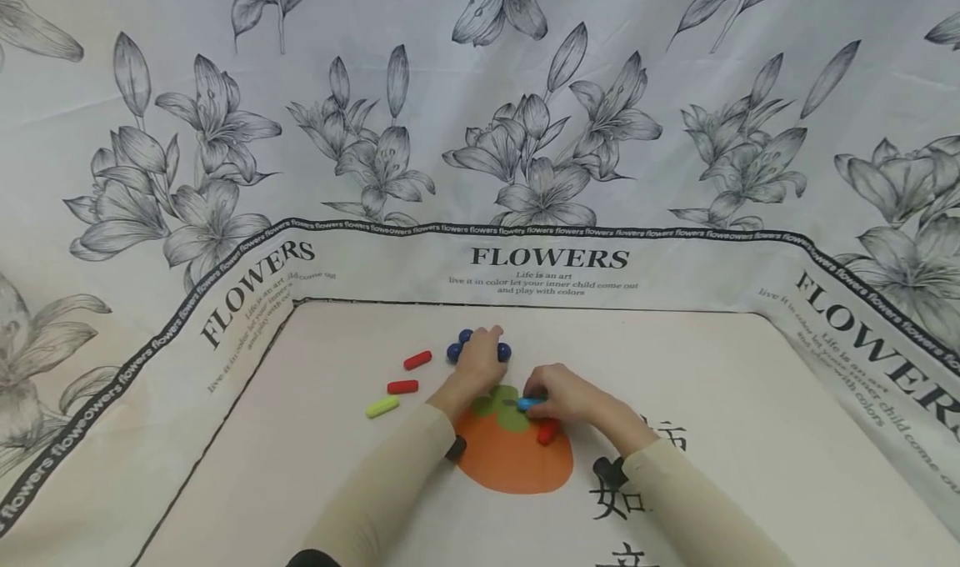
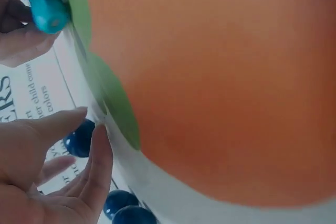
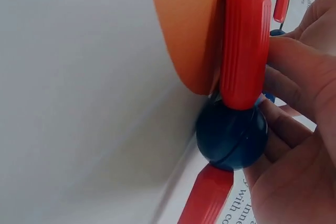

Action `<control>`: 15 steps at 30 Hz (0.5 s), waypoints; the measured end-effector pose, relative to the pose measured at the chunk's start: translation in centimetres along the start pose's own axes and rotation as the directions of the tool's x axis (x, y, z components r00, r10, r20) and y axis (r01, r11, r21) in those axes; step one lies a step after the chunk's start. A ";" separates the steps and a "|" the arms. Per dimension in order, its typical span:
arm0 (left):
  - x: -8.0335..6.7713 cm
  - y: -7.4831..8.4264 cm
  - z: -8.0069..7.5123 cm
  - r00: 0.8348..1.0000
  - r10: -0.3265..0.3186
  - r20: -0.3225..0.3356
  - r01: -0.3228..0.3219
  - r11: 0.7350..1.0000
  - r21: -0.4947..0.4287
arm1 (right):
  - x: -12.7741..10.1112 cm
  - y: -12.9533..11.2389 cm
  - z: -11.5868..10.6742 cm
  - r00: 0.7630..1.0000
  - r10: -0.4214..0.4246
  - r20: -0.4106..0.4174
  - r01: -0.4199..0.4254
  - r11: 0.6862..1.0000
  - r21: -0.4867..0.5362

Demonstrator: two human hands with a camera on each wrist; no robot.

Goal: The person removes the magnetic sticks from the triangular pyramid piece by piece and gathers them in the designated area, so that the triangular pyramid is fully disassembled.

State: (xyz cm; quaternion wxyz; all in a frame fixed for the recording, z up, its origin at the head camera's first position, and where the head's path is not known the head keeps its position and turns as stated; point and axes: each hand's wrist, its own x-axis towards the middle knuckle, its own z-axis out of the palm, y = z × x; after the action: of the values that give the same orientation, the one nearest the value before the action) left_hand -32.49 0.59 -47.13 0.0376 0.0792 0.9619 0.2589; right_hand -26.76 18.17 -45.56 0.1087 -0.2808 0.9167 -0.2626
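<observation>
Hands are working close together on a bench draped in a cloth (image 1: 750, 400) printed with lilies and an orange persimmon picture (image 1: 510, 459). Left hand (image 1: 478, 365) is lying over a cluster of dark blue balls (image 1: 454, 352) near the far edge of the print; its fingers are lying straight and relaxed, touching the balls rather than closing on any, and the left wrist view is showing one ball (image 2: 80, 139) peeking out between thumb and fingers. Right hand (image 1: 564, 393) is sitting just beside it over the green leaf of the persimmon, its grip pinched round a light blue stick (image 1: 531, 403); under the same palm a dark blue ball (image 3: 231, 136) is resting with a red stick (image 3: 244, 45) standing out of it, fingers curling round that joined piece. Off to the left two loose red sticks (image 1: 417, 359) and a yellow-green stick (image 1: 382, 406) are lying apart on the cloth, well clear of both hands
</observation>
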 end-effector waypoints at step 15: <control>-4.4 -1.7 -2.1 0.956 0.250 0.155 -0.264 0.961 0.084 | -3.3 0.4 -2.7 0.996 0.067 -0.065 -0.072 0.995 -0.071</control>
State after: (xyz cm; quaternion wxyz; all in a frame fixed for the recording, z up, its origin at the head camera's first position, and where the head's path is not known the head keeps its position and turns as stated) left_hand -28.58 -2.68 -46.08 0.0685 0.2240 0.9503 0.2051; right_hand -25.13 21.48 -43.31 0.0785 -0.2442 0.9379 -0.2335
